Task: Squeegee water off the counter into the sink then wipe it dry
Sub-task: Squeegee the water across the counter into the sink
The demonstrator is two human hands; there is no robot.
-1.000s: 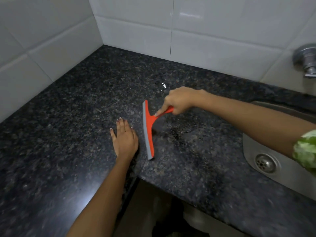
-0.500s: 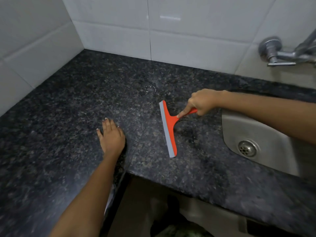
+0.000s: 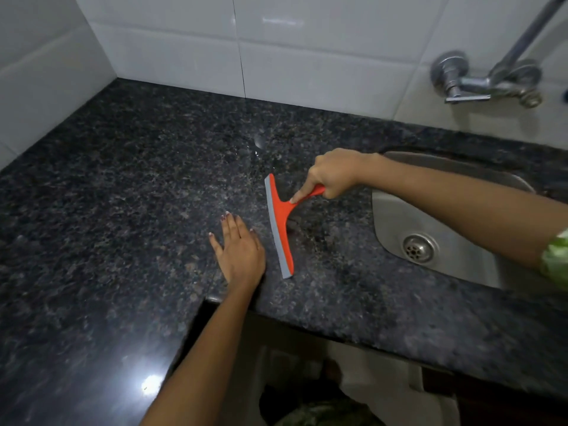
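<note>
Squeegee (image 3: 279, 226): light, stiff plastic, soft blade; right hand (image 3: 333, 175) grips its handle, left hand (image 3: 238, 249) flat on counter (image 3: 123, 186).

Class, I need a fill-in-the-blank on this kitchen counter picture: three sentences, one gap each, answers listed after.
1. The right hand grips the squeegee by its ____ handle.
2. The left hand rests ____ on the counter.
3. The sink lies to the ____ of the squeegee.

Missing words: orange; flat; right
</note>
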